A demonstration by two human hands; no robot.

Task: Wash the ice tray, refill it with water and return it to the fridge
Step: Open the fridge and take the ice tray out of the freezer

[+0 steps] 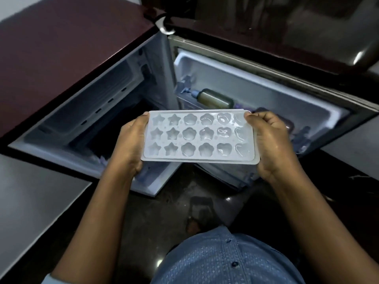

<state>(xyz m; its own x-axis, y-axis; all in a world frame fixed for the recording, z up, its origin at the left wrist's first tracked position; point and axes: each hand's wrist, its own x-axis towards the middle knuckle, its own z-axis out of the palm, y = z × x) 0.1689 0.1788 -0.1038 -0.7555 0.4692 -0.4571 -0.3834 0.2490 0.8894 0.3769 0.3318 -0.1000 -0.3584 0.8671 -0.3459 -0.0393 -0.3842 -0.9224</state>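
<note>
white plastic ice tray (200, 138), three rows of star, flower and heart moulds, held flat out in front of the person, and the cells on the heart side glint wet. left hand (131, 144) grasps the short left end, thumb on the rim, fingers curled beneath. right hand (268, 142) grasps the short right end the same way. the tray hangs in the air before the open maroon fridge (61, 58), over its pale-walled compartment, touching nothing but the two hands. the fridge door (266, 78) stands swung wide on the right, and on its inner shelf an olive-brown bottle with a blue pump top (217, 97) shows just past the tray's far edge. down below, a blue dotted shirt (225, 261) and a foot (196, 218) on the dark floor.
</note>
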